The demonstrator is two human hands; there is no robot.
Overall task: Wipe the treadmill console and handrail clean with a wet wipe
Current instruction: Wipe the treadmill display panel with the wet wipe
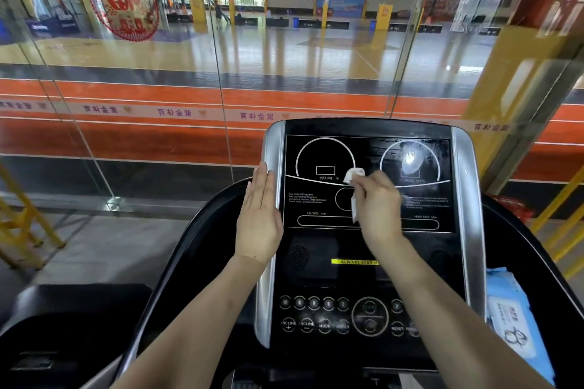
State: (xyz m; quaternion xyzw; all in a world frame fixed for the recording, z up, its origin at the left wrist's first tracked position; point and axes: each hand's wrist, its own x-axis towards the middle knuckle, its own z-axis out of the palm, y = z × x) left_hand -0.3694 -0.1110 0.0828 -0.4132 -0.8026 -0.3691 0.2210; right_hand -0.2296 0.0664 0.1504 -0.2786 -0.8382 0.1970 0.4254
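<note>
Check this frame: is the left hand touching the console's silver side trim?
Touching. The head view shows the left hand flat, fingers straight, lying against the console's silver side trim with no gap.

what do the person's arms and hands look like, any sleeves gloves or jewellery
Both forearms are bare as far as the frame shows, with no sleeve in view. The left hand and right hand wear no gloves, and no rings, watch or wristband show on either. The fingernails that can be seen look short and unpainted.
</note>
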